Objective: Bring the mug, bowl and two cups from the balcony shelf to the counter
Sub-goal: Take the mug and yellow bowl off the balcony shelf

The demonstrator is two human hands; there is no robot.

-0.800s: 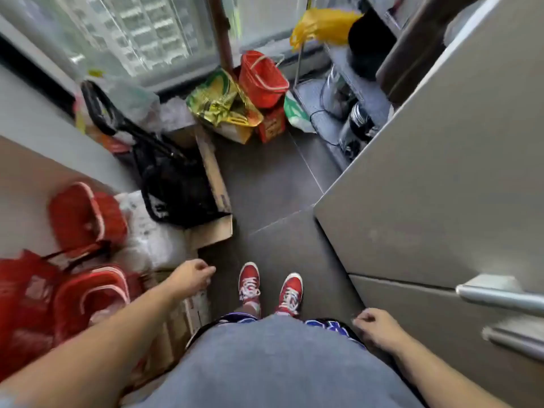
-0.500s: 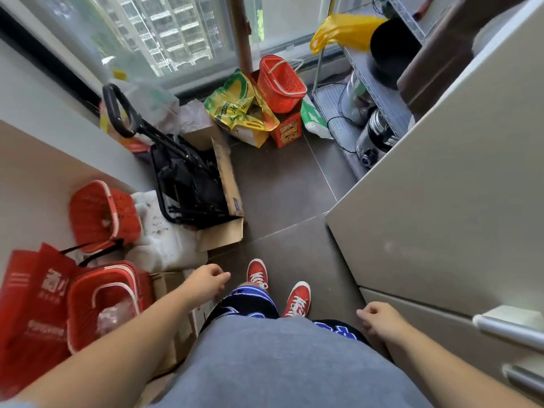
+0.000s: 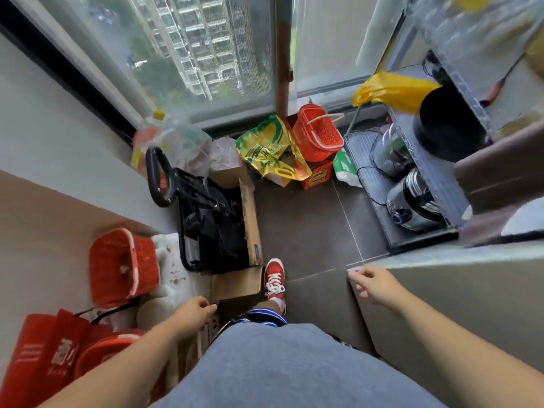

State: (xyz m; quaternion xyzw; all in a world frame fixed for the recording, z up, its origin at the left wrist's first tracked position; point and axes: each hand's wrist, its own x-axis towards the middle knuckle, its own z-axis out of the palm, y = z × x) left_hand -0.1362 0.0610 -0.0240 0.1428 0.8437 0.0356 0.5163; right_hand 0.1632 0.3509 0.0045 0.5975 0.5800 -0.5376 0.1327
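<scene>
Both hands empty: my left hand (image 3: 194, 312) loosely curled, right hand (image 3: 372, 282) half-open. I count three red baskets (image 3: 318, 132), one shelf (image 3: 435, 178).

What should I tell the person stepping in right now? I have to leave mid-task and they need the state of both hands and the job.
Left hand: empty, loosely curled, low at the side beside the cardboard box.
Right hand: empty, fingers slack, by the corner of the grey cabinet.
Job's things: the mug, bowl and cups are not identifiable in this view. The metal shelf stands ahead on the right, holding a black pot and steel appliances.
Done: nothing carried yet.
Left: walk to the shelf, find the four items, and bring them to the counter.
</scene>
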